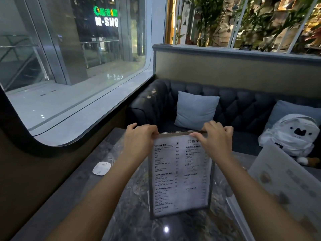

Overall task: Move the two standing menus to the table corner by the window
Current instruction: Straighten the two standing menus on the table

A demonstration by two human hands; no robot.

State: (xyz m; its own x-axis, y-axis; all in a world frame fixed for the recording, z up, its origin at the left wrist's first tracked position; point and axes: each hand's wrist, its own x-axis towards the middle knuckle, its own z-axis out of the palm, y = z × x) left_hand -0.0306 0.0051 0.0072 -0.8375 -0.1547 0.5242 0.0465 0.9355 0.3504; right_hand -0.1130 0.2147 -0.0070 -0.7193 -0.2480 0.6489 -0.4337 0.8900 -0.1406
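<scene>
- Left hand and right hand: each grip pinches the top edge of the menu, upright mid-table
- Window corner lies far-left; left hand nearer
- Second menu near right, untouched

Standing menu: framed white drinks list, upright, mid-table on dark marble, gripped along its top edge. Second menu: pale, blurred, tilted, at right table edge.
</scene>
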